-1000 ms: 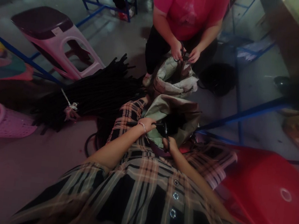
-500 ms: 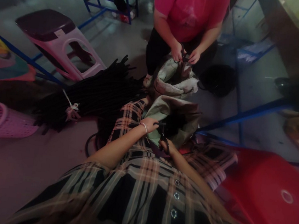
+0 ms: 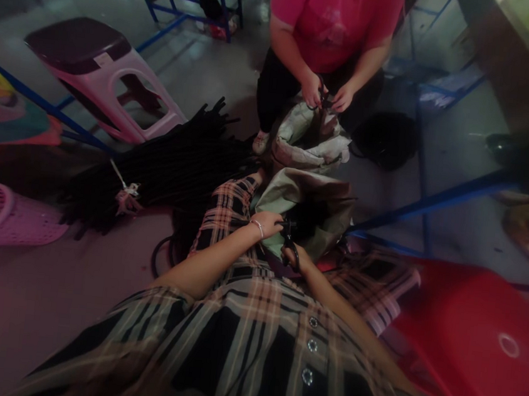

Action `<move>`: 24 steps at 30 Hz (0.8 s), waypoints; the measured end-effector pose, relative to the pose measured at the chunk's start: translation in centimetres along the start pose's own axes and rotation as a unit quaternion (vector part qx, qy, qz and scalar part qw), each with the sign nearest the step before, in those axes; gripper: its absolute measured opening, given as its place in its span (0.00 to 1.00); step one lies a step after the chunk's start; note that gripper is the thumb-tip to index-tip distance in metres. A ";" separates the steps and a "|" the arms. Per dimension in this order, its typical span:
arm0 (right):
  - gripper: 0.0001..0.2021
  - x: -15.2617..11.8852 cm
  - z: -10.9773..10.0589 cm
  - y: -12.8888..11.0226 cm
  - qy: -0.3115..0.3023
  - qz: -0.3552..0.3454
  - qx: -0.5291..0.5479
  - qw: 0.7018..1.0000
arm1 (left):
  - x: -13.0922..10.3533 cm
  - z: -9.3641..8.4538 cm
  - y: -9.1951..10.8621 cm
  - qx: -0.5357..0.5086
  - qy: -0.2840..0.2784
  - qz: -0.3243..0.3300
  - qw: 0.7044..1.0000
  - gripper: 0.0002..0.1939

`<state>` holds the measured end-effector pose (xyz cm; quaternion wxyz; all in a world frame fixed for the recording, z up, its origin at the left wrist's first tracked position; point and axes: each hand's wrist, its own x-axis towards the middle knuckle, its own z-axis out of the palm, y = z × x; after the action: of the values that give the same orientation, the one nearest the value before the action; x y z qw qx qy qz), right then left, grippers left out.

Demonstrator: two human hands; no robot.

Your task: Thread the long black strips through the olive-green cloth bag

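Note:
My left hand [image 3: 270,224], with a bracelet at its wrist, is closed around a thin black strip [image 3: 287,224] whose end sticks out past the fingers. In my right hand [image 3: 301,260] are black-handled scissors [image 3: 291,246], their blades pointing up at the strip. Both hands are over the open mouth of a pale sack [image 3: 279,190] between my knees. Dark pieces [image 3: 312,215] lie inside it, too dim to make out singly. Whether the blades touch the strip I cannot tell.
Opposite me a person in a pink shirt [image 3: 334,23] works with scissors over another rolled-down sack [image 3: 292,157]. A bundle of long black strips [image 3: 178,157] lies left. Around are a stool [image 3: 86,47], a pink basket [image 3: 30,224], a red seat [image 3: 477,334] and blue frame bars [image 3: 435,197].
My left hand has shifted slightly right, toward the scissors. Less of the black strip shows beyond the fingers, and its tail behind the hand is out of sight. The other person's hands barely move.

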<state>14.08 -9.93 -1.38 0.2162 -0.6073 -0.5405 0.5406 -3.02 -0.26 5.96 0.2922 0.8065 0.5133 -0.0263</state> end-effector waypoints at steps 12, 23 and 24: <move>0.08 -1.0 -0.1 -3.3 0.020 0.111 0.060 0.992 | -0.2 -0.7 -0.2 0.019 0.007 0.008 1.000 0.18; 0.08 -1.0 0.2 -3.3 0.062 0.129 0.100 0.985 | -0.4 -1.7 -2.3 0.014 -0.007 -0.013 1.000 0.18; 0.08 -0.9 0.2 -3.2 0.066 0.126 0.100 0.985 | -0.4 -1.6 -2.3 0.012 -0.006 -0.014 1.000 0.18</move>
<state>12.69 -9.82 1.61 0.2405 -0.6804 -0.3874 0.5737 -5.55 0.88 6.41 0.2853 0.8027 0.5221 -0.0417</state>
